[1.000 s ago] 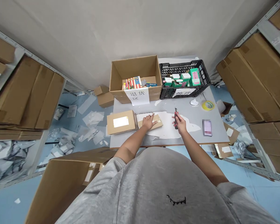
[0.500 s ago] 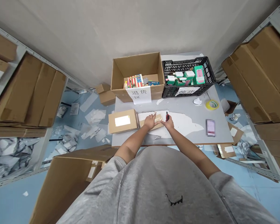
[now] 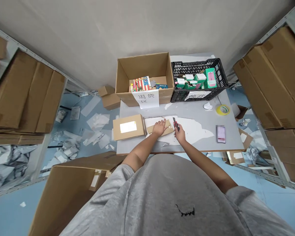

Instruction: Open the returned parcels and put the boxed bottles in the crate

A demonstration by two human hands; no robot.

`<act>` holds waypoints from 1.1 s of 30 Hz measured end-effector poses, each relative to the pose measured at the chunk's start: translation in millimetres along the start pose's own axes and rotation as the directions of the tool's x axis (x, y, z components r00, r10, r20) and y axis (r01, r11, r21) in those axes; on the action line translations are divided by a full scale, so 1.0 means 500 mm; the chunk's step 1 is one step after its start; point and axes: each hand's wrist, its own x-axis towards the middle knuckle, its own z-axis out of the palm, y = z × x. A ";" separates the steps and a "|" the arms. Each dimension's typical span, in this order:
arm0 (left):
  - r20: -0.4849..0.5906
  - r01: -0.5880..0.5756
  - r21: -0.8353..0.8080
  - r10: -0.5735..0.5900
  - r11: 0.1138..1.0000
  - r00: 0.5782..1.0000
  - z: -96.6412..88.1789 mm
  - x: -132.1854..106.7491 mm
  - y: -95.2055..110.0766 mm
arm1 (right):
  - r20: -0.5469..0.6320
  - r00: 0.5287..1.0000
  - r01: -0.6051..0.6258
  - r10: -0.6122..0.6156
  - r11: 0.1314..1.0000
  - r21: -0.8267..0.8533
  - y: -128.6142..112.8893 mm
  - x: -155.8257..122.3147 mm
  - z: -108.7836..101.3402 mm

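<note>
The small box (image 3: 168, 129) lies on the table (image 3: 189, 110), slightly below and right of the frame's centre, under the left hand (image 3: 159, 128), its fingers spread on top. Just right of it, I see the right hand (image 3: 180, 134) curled around a knife (image 3: 175, 123). A bigger box (image 3: 128, 127) sits left; tape (image 3: 218, 110) lies farther right.

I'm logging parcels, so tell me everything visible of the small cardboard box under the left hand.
The small cardboard box is brown and oblong, with what looks like shiny tape near its right end. It lies slightly angled on the white sheet, just right of a larger labelled box. The left hand rests on top, hiding part of it. The utility knife in the right hand is close to its right end; contact is unclear.
</note>
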 end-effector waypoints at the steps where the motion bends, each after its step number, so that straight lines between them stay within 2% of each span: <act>1: -0.001 -0.005 0.004 0.005 1.000 1.000 -0.001 0.000 0.000 | 0.046 0.999 -0.003 0.000 0.999 0.051 0.002 -0.012 -0.002; 4: 0.009 -0.002 0.011 0.001 1.000 1.000 -0.004 0.001 0.000 | 0.112 0.993 -0.043 0.027 0.989 0.142 0.000 -0.029 -0.003; 13: 0.004 0.046 0.000 -0.046 0.999 0.999 0.000 0.002 0.008 | 0.128 0.982 -0.160 0.138 0.971 0.178 -0.004 -0.039 -0.004; 22: 0.013 0.140 -0.020 -0.140 0.990 0.990 0.009 0.012 0.021 | 0.004 0.982 -0.184 0.187 0.965 0.184 -0.043 -0.064 0.045; 33: 0.069 0.230 -0.049 -0.226 0.972 0.972 -0.018 0.015 0.036 | -0.058 0.979 -0.189 0.196 0.977 0.099 -0.062 -0.073 0.071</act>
